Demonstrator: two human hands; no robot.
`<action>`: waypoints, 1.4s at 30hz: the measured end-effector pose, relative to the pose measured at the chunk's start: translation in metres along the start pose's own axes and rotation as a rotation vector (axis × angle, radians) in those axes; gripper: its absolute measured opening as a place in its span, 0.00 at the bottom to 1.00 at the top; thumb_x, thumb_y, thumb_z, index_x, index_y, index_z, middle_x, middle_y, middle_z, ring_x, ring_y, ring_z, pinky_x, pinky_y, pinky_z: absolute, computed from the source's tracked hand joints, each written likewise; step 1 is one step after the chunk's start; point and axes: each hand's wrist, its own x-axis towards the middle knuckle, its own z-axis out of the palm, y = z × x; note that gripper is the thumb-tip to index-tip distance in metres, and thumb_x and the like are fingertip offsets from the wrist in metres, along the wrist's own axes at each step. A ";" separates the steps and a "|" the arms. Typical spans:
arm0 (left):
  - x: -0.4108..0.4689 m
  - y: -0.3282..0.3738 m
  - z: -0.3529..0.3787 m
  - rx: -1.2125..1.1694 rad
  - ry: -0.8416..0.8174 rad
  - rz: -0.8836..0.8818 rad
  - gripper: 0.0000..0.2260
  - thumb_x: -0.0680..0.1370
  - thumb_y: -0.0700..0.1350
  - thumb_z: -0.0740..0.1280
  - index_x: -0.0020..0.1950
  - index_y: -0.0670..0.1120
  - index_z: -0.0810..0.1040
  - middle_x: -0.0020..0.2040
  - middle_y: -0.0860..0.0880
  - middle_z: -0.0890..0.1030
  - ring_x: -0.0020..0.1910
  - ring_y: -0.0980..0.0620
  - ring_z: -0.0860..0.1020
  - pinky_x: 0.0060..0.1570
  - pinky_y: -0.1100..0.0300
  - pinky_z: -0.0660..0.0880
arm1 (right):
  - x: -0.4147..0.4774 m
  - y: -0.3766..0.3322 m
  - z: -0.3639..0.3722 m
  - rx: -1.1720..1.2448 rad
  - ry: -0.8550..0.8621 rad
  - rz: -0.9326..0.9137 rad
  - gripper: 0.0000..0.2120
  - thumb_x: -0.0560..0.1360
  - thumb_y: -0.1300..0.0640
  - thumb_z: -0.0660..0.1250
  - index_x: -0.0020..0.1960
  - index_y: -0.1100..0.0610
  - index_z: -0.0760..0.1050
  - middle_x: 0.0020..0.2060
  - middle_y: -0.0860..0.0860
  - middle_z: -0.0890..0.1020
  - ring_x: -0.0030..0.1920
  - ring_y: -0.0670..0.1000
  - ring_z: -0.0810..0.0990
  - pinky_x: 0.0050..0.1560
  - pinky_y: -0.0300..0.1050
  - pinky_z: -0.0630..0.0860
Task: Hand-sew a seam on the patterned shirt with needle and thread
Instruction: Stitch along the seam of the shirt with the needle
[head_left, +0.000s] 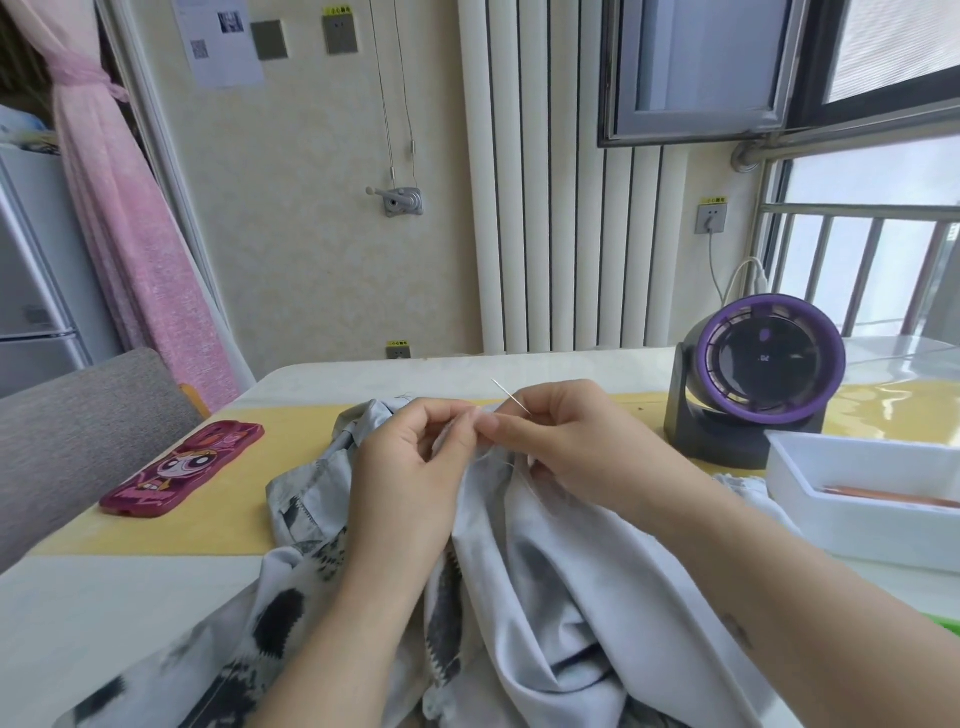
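The patterned shirt (545, 571) lies bunched in the lower centre of the frame, on the table (104, 597). The left hand (410, 467) pinches a fold of its cloth. The right hand (566, 441), touching the left, has its fingers closed on the needle (510, 396), which points up-left. At left lies a pink phone case (182, 470); at right stand a purple fan (758, 379) and a white tray (862, 499).

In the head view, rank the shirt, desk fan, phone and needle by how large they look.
1. shirt, though it is nearest the camera
2. desk fan
3. phone, smaller than the fan
4. needle, held by the right hand
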 end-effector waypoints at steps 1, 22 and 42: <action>0.001 -0.002 -0.001 0.000 0.013 -0.008 0.06 0.76 0.43 0.68 0.40 0.52 0.80 0.38 0.57 0.84 0.41 0.59 0.82 0.43 0.68 0.76 | 0.001 0.000 -0.003 0.007 -0.028 -0.005 0.13 0.74 0.49 0.69 0.38 0.57 0.80 0.23 0.49 0.73 0.25 0.48 0.69 0.31 0.42 0.66; -0.002 0.009 -0.001 -0.092 -0.049 -0.002 0.03 0.74 0.43 0.68 0.42 0.49 0.80 0.38 0.57 0.83 0.39 0.63 0.80 0.41 0.72 0.73 | 0.001 -0.005 -0.036 -0.281 -0.002 0.037 0.09 0.73 0.47 0.68 0.54 0.43 0.76 0.28 0.42 0.77 0.28 0.43 0.75 0.31 0.31 0.70; 0.004 0.007 -0.016 0.614 0.011 0.447 0.01 0.72 0.47 0.68 0.40 0.52 0.79 0.38 0.59 0.78 0.40 0.53 0.77 0.43 0.53 0.75 | -0.004 -0.015 -0.042 -0.759 0.222 -0.184 0.07 0.74 0.52 0.66 0.51 0.46 0.77 0.23 0.45 0.68 0.27 0.41 0.69 0.27 0.34 0.63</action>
